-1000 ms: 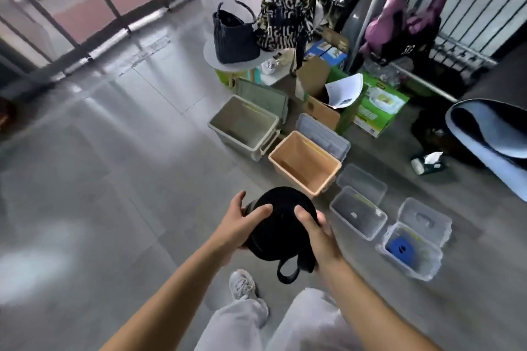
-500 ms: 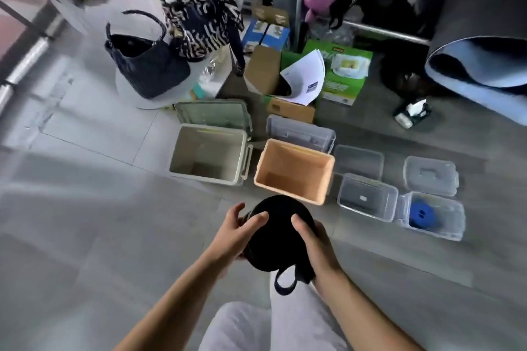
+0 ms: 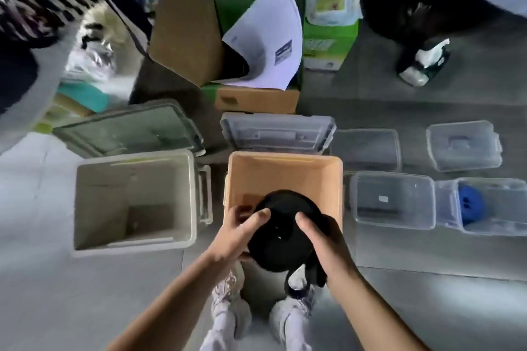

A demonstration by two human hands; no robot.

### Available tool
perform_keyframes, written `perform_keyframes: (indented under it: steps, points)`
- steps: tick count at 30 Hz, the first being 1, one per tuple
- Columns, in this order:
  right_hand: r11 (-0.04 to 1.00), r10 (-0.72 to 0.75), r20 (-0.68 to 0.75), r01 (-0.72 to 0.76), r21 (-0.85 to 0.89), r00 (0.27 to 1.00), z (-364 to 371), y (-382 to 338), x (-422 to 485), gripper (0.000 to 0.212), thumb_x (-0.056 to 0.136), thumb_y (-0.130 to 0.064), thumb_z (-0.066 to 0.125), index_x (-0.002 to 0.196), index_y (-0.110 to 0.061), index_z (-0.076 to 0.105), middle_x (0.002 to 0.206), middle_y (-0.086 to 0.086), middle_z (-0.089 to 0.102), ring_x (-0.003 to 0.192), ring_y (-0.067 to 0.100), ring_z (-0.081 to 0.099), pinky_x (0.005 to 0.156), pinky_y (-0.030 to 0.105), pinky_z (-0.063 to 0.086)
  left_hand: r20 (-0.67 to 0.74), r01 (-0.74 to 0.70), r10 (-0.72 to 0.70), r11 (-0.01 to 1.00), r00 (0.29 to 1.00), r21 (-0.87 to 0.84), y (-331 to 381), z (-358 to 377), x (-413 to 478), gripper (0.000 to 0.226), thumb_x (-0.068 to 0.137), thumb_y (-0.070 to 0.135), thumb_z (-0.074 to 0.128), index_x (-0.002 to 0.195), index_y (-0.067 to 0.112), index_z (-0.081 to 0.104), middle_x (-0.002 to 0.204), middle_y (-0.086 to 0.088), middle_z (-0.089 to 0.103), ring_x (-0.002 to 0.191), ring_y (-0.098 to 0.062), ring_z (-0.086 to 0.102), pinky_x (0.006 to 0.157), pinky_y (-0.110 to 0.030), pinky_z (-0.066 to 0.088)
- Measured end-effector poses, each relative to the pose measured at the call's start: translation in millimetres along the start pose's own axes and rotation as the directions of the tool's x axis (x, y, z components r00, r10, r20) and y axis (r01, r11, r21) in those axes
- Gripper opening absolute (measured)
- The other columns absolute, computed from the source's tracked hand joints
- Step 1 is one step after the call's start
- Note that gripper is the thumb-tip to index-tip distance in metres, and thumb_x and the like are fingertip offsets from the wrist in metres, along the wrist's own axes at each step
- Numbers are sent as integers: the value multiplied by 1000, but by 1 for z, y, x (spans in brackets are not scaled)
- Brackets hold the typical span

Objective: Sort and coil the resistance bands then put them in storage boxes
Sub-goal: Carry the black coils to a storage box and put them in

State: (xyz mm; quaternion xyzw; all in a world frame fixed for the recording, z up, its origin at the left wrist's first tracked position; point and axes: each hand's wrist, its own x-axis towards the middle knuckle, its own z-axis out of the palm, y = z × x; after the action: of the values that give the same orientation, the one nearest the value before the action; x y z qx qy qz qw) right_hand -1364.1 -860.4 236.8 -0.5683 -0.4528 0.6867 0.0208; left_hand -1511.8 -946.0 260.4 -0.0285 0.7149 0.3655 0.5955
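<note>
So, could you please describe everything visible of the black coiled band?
The black coiled band is a round coil of matte, fabric-like strap, wound tight, with a loose loop hanging from its near side. The left hand and right hand grip it from either side, thumbs on top. It is held over the near part of the open orange box; contact with the box cannot be told.

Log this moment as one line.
step: stowing | left grip: holds black coiled band | right grip: holds it too | position: over peach box near edge | stored: blue coil in clear box
</note>
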Motion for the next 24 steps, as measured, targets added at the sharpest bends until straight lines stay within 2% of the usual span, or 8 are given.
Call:
perform_keyframes:
  steps: [3, 6, 8, 12, 15, 17, 20, 24]
  points:
    - [999, -5, -57, 3, -39, 998, 4, 38, 75, 35, 71, -59, 67, 77, -24, 65, 71, -13, 69, 66, -4, 63, 57, 14, 47, 21, -33, 33, 999, 999, 12, -26, 4, 80, 34, 55, 62, 64, 79, 38, 68, 78, 14, 71, 78, -7, 68, 69, -42, 57]
    - [998, 45, -72, -47, -36, 996, 6, 83, 144, 36, 71, -58, 70, 80, -24, 65, 76, -12, 71, 64, 0, 64, 60, 21, 49, -8, -64, 63, 997, 998, -36, -59, 9, 152, 17, 71, 50, 64, 75, 35, 70, 71, 13, 70, 73, -4, 67, 81, -52, 53]
    - [998, 52, -75, -54, -37, 996, 9, 108, 184, 38, 71, -55, 72, 84, -19, 68, 85, -4, 73, 75, 7, 68, 68, 24, 52, -32, -20, 18, 996, 999, -88, -77, 14, 192, 36, 65, 52, 62, 91, 27, 66, 91, 5, 69, 88, -13, 66, 88, -52, 52]
    - [997, 77, -31, -77, 4, 997, 18, 141, 244, 50, 67, -53, 76, 98, -14, 70, 95, 7, 73, 92, 25, 68, 90, 49, 52, -54, 137, -144, 984, 988, -116, -101, 16, 255, 97, 56, 60, 60, 140, 17, 35, 130, -4, 51, 115, -27, 55, 97, -46, 47]
    - [996, 45, 17, -43, -75, 999, 21, 154, 275, 68, 51, -66, 75, 97, -17, 68, 95, 2, 73, 92, 21, 68, 81, 39, 53, -34, 126, -132, 983, 991, -134, -113, 12, 288, 73, 58, 59, 60, 118, 18, 60, 113, -9, 66, 99, -29, 64, 82, -41, 51]
    - [993, 45, -6, -45, -109, 999, 21, 160, 292, 73, 41, -72, 75, 95, -24, 61, 97, -5, 68, 90, 13, 63, 80, 34, 49, -13, 121, -124, 982, 992, -144, -119, 11, 307, 55, 65, 58, 59, 106, 22, 65, 109, -7, 68, 98, -27, 64, 90, -44, 49]
    - [979, 105, -26, -108, -174, 994, 22, 178, 309, 80, 47, -75, 73, 107, -31, 46, 112, -8, 56, 98, 14, 52, 82, 31, 40, 41, 137, -133, 982, 990, -133, -127, 16, 324, 51, 85, 52, 50, 124, 21, 58, 126, -8, 60, 110, -23, 58, 100, -42, 45]
    - [929, 75, -5, -71, -364, 997, 17, 184, 315, 118, 45, -88, 57, 140, -24, 31, 145, 0, 39, 130, 23, 41, 94, 31, 38, 28, 125, -124, 990, 992, -67, -125, 22, 326, 52, 96, 49, 38, 139, 21, 42, 145, -2, 41, 114, -10, 43, 87, -21, 28]
